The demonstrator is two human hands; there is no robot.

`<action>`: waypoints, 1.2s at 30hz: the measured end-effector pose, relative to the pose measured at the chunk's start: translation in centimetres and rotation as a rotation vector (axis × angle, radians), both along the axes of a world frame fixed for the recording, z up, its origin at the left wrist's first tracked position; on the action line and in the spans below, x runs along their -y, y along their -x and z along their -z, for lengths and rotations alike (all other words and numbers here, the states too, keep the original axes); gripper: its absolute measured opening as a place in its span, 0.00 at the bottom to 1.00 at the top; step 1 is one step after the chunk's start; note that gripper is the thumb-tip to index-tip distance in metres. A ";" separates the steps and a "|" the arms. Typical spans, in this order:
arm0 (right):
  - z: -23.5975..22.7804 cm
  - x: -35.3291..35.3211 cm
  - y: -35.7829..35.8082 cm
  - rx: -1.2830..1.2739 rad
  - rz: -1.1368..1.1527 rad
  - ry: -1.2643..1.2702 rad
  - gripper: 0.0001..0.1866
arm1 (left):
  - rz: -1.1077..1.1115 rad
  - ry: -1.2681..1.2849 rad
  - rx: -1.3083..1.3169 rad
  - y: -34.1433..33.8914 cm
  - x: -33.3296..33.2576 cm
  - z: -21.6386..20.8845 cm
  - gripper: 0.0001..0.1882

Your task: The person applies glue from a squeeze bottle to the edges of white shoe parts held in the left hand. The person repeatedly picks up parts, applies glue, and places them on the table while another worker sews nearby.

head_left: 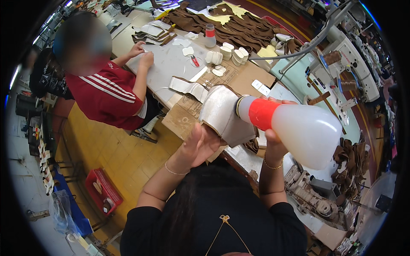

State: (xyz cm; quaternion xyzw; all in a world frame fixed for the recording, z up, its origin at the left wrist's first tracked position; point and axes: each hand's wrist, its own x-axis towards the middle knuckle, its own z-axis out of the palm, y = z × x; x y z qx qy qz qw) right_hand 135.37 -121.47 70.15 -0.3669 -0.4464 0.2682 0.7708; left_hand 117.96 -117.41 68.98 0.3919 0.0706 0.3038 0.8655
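Note:
My right hand (275, 147) is wrapped round a translucent white squeeze bottle (311, 132) with a red band. The bottle lies tilted on its side, its neck pointing left at a curved leather piece (218, 111) with a whitish lining and brown edge. My left hand (203, 145) supports that piece from below, thumb raised and fingers partly hidden behind it. The bottle's tip is hidden at the lining, so I cannot tell whether they touch. Beyond lies another white-lined strip (188, 87) on the worktable (164, 64).
A person in a red top (104, 91) sits at the left, hands over the table. Stacks of pale pads (226, 51), red-handled snips (194, 61), a second bottle (210, 36) and brown leather pieces (235, 30) lie beyond. A sewing machine (350, 64) stands right; a red crate (102, 192) sits lower left.

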 end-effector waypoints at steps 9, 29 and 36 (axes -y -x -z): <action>-0.7 0.1 0.4 -0.060 -0.123 0.016 0.37 | 0.024 0.221 0.138 -0.3 0.0 -0.6 0.55; -0.1 2.0 -2.0 0.445 -0.132 0.124 0.40 | 0.055 0.384 0.317 -0.1 -0.9 -0.7 0.59; -0.3 -0.2 -4.7 -0.085 0.263 -0.115 0.44 | -0.061 0.206 0.057 0.2 -0.5 -0.5 0.56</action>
